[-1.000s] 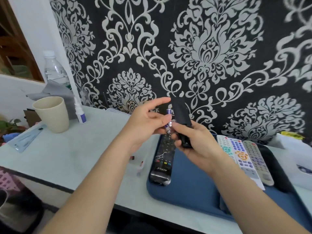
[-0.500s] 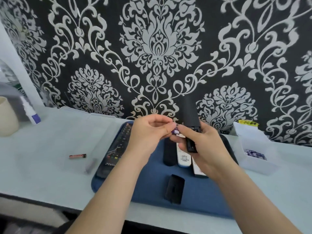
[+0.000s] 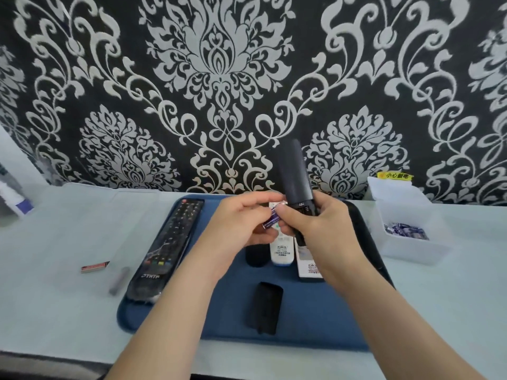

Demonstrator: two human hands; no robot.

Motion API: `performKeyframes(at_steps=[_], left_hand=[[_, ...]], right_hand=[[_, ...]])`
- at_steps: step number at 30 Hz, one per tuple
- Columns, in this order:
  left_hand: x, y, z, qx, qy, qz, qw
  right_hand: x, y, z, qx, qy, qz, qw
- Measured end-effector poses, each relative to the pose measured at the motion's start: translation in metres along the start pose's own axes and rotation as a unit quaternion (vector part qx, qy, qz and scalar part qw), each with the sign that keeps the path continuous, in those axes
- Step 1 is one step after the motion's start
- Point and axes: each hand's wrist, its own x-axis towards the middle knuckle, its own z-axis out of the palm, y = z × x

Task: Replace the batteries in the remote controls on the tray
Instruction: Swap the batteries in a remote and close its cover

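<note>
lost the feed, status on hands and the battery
Left hand pinches purple battery. Right hand grips black remote upright. Black cover lies on blue tray.

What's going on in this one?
A person is partway through a battery swap. The right hand holds a black remote upright above the blue tray. The left hand pinches a small blue battery beside the remote's lower end; it is not yet in. A black cover lies on the tray with several other remotes. A clear box of batteries sits to the right, and a loose battery lies on the table to the left.
</note>
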Motion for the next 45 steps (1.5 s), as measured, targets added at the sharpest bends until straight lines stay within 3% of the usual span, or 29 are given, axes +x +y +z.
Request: performKeyframes(at_steps=[2, 7, 12, 17, 19, 22, 24, 31, 37, 41, 45], left_hand=[[-0.002, 0.001, -0.002, 0.028, -0.035, 0.003, 0.999], [-0.008, 0.005, -0.004, -0.018, -0.086, 0.001, 0.996], [-0.005, -0.002, 0.004, -0.058, -0.044, -0.021, 0.997], [-0.005, -0.005, 0.003, -0.002, -0.077, -0.001, 0.997], [-0.005, -0.004, 0.006, 0.014, -0.054, 0.012, 0.998], [-0.008, -0.001, 0.015, 0.001, 0.02, 0.052, 0.998], [-0.012, 0.002, 0.022, 0.006, 0.076, 0.11, 0.991], [-0.019, -0.002, 0.036, 0.115, 0.107, 0.224, 0.962], [-0.016, -0.015, 0.045, 0.326, 0.145, 0.343, 0.869], [-0.016, -0.017, 0.05, 0.305, 0.115, 0.307, 0.894], [-0.018, -0.013, 0.048, 0.336, 0.064, 0.319, 0.884]], right_hand=[[0.003, 0.001, -0.004, 0.034, -0.018, 0.02, 0.999], [0.006, 0.003, -0.009, 0.121, -0.057, 0.06, 0.989], [0.007, 0.006, -0.01, 0.108, -0.049, 0.044, 0.992], [0.008, 0.005, -0.012, 0.067, -0.033, 0.039, 0.996], [0.008, 0.002, -0.011, 0.113, -0.017, 0.084, 0.99], [0.009, -0.002, -0.011, 0.249, -0.017, 0.179, 0.952], [0.007, 0.0, -0.01, 0.3, -0.024, 0.2, 0.932], [0.007, 0.007, -0.002, 0.323, 0.005, 0.186, 0.928], [0.005, 0.0, -0.005, 0.323, 0.0, 0.2, 0.925], [0.004, -0.005, -0.009, 0.31, 0.049, 0.199, 0.928], [0.004, -0.007, -0.011, 0.302, 0.073, 0.205, 0.928]])
